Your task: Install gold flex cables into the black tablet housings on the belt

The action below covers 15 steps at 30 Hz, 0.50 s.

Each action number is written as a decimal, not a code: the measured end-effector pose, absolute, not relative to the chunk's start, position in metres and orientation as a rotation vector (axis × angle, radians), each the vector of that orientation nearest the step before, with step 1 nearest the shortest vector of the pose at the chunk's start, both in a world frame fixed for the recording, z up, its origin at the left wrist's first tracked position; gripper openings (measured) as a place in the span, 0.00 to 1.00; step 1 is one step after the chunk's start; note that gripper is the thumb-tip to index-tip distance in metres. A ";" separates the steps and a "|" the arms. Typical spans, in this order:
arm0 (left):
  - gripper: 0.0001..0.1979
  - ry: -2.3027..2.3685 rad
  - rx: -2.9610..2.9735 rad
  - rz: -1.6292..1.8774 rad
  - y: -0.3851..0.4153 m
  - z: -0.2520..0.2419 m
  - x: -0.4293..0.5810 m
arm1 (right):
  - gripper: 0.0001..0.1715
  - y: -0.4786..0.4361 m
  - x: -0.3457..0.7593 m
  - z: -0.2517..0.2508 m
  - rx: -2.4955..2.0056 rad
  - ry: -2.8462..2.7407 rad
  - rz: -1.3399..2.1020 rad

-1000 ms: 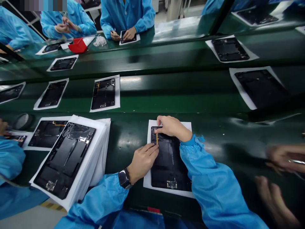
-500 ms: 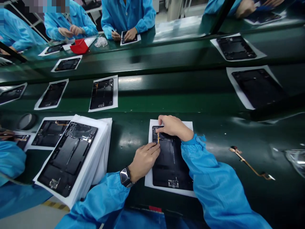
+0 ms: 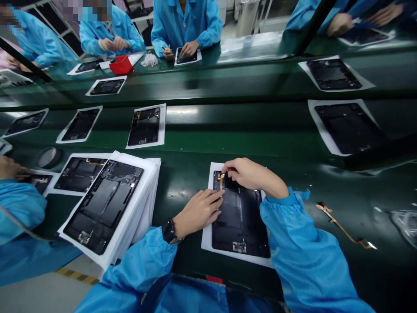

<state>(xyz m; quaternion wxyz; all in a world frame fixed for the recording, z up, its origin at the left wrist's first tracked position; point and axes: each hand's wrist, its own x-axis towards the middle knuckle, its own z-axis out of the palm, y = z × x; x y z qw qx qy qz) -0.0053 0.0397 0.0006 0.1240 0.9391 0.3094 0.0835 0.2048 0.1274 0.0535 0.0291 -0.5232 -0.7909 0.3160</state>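
A black tablet housing lies on a white sheet in front of me, its inner side up. Along its upper left runs a narrow orange flex cable. My left hand reaches in from the left, fingers stretched out, with fingertips touching the cable's lower end. My right hand arches over the housing's top edge. Its fingers are bent together beside the cable's upper end; what is between them, if anything, is hidden. A watch is on my left wrist.
To the left stands a stack of white sheets topped by another tablet housing. A loose flex cable lies right of my right sleeve. More housings rest on the green line beyond. Co-workers in blue sit opposite; another person's hand is at far left.
My right hand has shifted right and slightly up from the cable's top, uncovering more of its upper end. My left fingertips stay at its lower end. The camera view has swung slightly left.
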 end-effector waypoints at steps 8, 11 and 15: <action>0.14 0.863 2.765 0.240 0.032 0.001 -0.012 | 0.12 0.093 0.211 0.090 -1.609 -2.323 0.841; 0.15 0.840 2.744 0.281 0.029 0.000 -0.015 | 0.16 0.076 0.218 0.090 -1.637 -2.276 0.828; 0.15 0.831 2.674 0.353 0.028 -0.002 -0.018 | 0.12 0.052 0.219 0.073 -1.710 -2.198 0.833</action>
